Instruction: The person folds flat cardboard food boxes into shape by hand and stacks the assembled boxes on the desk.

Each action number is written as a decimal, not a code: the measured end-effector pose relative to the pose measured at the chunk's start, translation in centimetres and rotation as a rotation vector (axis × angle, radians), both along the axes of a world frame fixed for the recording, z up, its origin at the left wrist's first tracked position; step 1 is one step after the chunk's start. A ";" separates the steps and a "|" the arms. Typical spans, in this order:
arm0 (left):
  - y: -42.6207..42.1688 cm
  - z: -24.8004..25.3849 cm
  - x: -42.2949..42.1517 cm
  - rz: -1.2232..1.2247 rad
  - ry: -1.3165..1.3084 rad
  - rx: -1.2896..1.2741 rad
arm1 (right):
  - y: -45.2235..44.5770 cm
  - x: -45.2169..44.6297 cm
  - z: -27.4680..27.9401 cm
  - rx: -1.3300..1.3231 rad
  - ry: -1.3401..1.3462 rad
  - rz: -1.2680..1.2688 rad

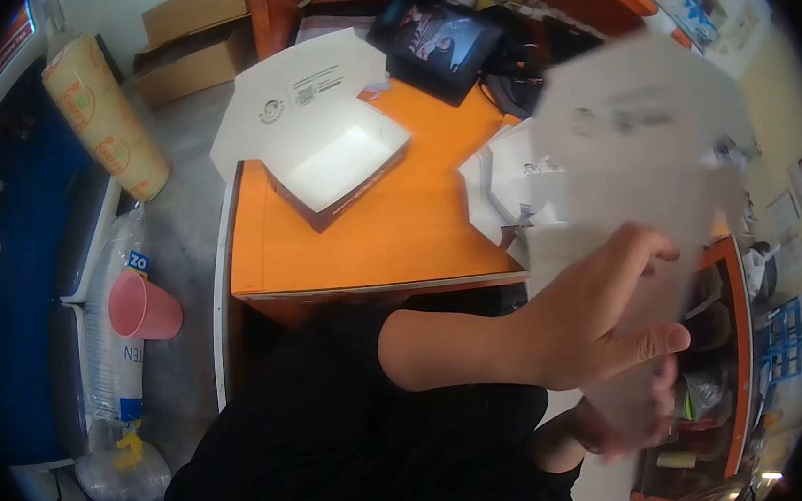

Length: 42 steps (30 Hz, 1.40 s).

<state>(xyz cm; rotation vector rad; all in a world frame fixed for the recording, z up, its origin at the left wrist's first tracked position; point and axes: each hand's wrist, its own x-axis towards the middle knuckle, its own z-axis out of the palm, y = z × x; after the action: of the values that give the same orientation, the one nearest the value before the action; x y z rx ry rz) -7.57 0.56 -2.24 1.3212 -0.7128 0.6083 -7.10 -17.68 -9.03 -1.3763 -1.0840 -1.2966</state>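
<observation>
A flat carton blank [638, 147], pale with faint print and blurred by motion, stands up at the right. My left hand [590, 320] reaches across in front of it, thumb and fingers apart; whether it touches the board I cannot tell. Lower down, my right hand [626, 421], also blurred and partly hidden, grips the bottom end of the blank. On the orange table [327, 266] sits a folded box [337, 157] with a white inside, brown outside and its printed lid raised. Several flat blanks [495, 187] lie stacked at the table's right side.
A tablet [432, 41] with a lit screen stands at the back of the table. To the left are a printed wrapped roll [103, 118], a pink cup [144, 306] and plastic-sleeved cups [113, 358]. Cardboard boxes [197, 50] rest behind. An orange-framed cabinet [711, 358] stands at right.
</observation>
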 end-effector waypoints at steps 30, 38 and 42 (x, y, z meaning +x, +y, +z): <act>0.2 -2.7 1.0 0.095 0.046 0.828 | -6.0 3.6 -3.4 0.240 0.649 -0.028; -0.2 -3.7 1.3 0.249 -0.035 0.849 | -7.2 2.1 0.4 -0.115 0.194 -0.406; -0.9 -4.0 1.4 0.231 -0.125 0.820 | -6.1 0.3 0.4 -0.041 0.394 -0.353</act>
<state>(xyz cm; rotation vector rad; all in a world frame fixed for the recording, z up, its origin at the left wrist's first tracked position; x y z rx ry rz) -6.15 -0.38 -6.19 2.1585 -0.9709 0.6065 -6.83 -23.75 -8.64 -1.8200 -0.6198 -1.1773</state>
